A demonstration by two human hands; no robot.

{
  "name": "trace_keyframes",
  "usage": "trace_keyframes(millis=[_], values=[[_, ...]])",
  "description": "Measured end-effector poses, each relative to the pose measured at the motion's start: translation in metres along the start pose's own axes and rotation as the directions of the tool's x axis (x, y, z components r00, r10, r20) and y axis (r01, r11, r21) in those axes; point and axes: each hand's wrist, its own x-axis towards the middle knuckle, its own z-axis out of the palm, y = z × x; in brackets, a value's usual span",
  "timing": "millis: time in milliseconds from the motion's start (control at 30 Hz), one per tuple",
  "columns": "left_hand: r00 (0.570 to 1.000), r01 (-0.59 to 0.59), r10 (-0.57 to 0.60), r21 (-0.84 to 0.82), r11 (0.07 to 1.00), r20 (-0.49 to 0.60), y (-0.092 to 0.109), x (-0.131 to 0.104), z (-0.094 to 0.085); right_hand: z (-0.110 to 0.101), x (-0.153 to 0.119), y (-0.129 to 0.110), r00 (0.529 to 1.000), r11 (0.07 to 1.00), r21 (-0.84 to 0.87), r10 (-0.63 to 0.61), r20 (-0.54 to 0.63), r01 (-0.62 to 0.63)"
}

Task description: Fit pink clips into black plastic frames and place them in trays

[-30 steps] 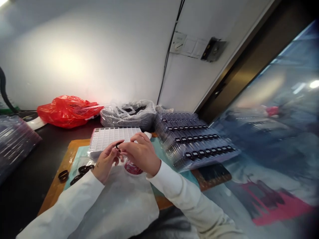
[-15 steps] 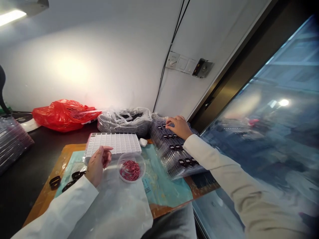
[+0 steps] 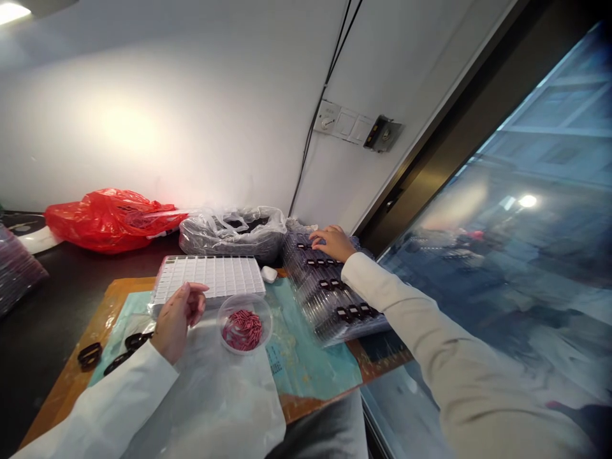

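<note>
My right hand (image 3: 335,243) is over the far rows of a stack of clear plastic trays (image 3: 306,299). Its fingers are drawn together by a small black piece with a pale face (image 3: 302,246); whether they grip it is hidden. Similar black pieces (image 3: 352,312) lie in rows down the top tray. My left hand (image 3: 179,319) hovers, half curled with fingers apart and nothing visible in it, at the near edge of a white gridded tray (image 3: 215,274). Beside it stands a round clear tub (image 3: 268,322) of small dark red pieces (image 3: 243,330).
Loose black rings (image 3: 89,356) lie left of my left wrist. Behind the gridded tray sit a red plastic bag (image 3: 108,220) and a clear bag with dark contents (image 3: 229,236). A small white object (image 3: 269,275) rests between the trays. A window (image 3: 502,255) borders the right side.
The whole view has shifted slightly, so things appear a little further left. My right hand stays over the far rows of the tray stack. The left hand keeps nearly the same pose.
</note>
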Motion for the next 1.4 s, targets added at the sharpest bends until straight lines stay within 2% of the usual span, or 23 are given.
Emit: trace_keyframes(millis=[300, 433, 500, 567, 600, 700, 767, 800, 833, 867, 900, 933, 967, 1000, 1033, 1067, 1133, 1167, 1233, 1267, 1300, 1333, 1400], values=[[1.0, -0.025, 0.025, 0.002, 1.0, 0.002, 0.001, 0.0, 0.001, -0.012, -0.006, 0.004, 1.0, 1.0, -0.002, -0.012, 0.004, 0.012], [0.999, -0.043, 0.043, -0.012, 0.999, -0.015, 0.001, 0.0, 0.001, -0.023, -0.005, -0.009, 0.999, 0.999, 0.013, -0.031, 0.019, 0.031], [0.997, -0.067, 0.067, -0.026, 0.997, -0.035, 0.001, 0.001, 0.001, -0.035, -0.007, -0.031, 1.0, 0.999, 0.038, -0.021, -0.022, 0.022], [0.993, -0.106, 0.104, -0.037, 0.994, -0.054, 0.0, 0.003, 0.001, -0.048, -0.014, -0.068, 0.995, 0.994, 0.092, -0.044, -0.091, 0.052], [0.99, -0.127, 0.124, -0.035, 0.991, -0.07, -0.001, 0.003, 0.002, -0.053, -0.019, -0.091, 0.989, 0.985, 0.132, -0.097, -0.108, 0.111], [0.955, -0.245, 0.245, 0.017, 0.969, -0.167, -0.002, -0.001, 0.002, -0.063, -0.04, -0.169, 0.957, 0.938, 0.189, -0.288, -0.033, 0.289], [0.884, -0.388, 0.403, 0.111, 0.915, -0.237, 0.001, -0.01, 0.001, -0.059, -0.051, -0.213, 0.918, 0.898, 0.207, -0.395, -0.014, 0.389], [0.846, -0.459, 0.486, 0.165, 0.873, -0.219, 0.004, -0.016, 0.0, -0.054, -0.053, -0.231, 0.9, 0.88, 0.209, -0.436, -0.003, 0.427], [0.833, -0.514, 0.543, 0.213, 0.831, -0.108, 0.006, -0.022, -0.001, -0.047, -0.05, -0.244, 0.887, 0.868, 0.212, -0.462, 0.006, 0.45], [0.831, -0.552, 0.549, 0.257, 0.793, 0.091, 0.009, -0.027, -0.001, -0.039, -0.045, -0.256, 0.878, 0.858, 0.219, -0.479, 0.013, 0.465], [0.81, -0.574, 0.477, 0.297, 0.763, 0.34, 0.011, -0.033, -0.001, -0.031, -0.036, -0.266, 0.868, 0.846, 0.238, -0.496, 0.019, 0.478], [0.754, -0.587, 0.348, 0.336, 0.737, 0.557, 0.013, -0.037, 0.0, -0.023, -0.025, -0.275, 0.852, 0.824, 0.273, -0.523, 0.029, 0.496], [0.691, -0.59, 0.211, 0.37, 0.718, 0.691, 0.015, -0.041, 0.002, -0.015, -0.012, -0.285, 0.822, 0.787, 0.321, -0.568, 0.042, 0.527], [0.622, -0.584, 0.074, 0.398, 0.707, 0.779, 0.017, -0.043, 0.004, -0.009, -0.001, -0.296, 0.779, 0.737, 0.369, -0.625, 0.055, 0.566], [0.557, -0.573, -0.031, 0.411, 0.709, 0.83, 0.018, -0.045, 0.007, -0.003, 0.01, -0.308, 0.727, 0.688, 0.4, -0.683, 0.072, 0.606], [0.511, -0.556, -0.104, 0.419, 0.718, 0.854, 0.019, -0.046, 0.01, 0.002, 0.018, -0.321, 0.674, 0.65, 0.4, -0.732, 0.102, 0.646], [0.46, -0.523, -0.128, 0.384, 0.761, 0.879, 0.021, -0.046, 0.014, 0.01, 0.027, -0.346, 0.594, 0.619, 0.33, -0.783, 0.183, 0.713], [0.461, -0.514, -0.075, 0.335, 0.79, 0.884, 0.022, -0.046, 0.015, 0.014, 0.028, -0.358, 0.58, 0.622, 0.278, -0.783, 0.224, 0.732], [0.477, -0.539, 0.111, 0.19, 0.821, 0.872, 0.021, -0.043, 0.016, 0.022, 0.027, -0.374, 0.584, 0.641, 0.2, -0.762, 0.279, 0.741], [0.452, -0.579, 0.2, 0.115, 0.807, 0.87, 0.02, -0.041, 0.016, 0.026, 0.027, -0.379, 0.594, 0.653, 0.181, -0.75, 0.291, 0.735], [0.399, -0.636, 0.266, 0.056, 0.77, 0.878, 0.019, -0.038, 0.016, 0.029, 0.026, -0.381, 0.603, 0.664, 0.173, -0.739, 0.299, 0.728], [0.316, -0.703, 0.305, 0.007, 0.711, 0.898, 0.018, -0.035, 0.016, 0.032, 0.026, -0.382, 0.609, 0.671, 0.169, -0.731, 0.307, 0.722], [0.103, -0.831, 0.299, -0.083, 0.55, 0.949, 0.016, -0.031, 0.016, 0.037, 0.026, -0.378, 0.613, 0.68, 0.175, -0.724, 0.315, 0.713]])
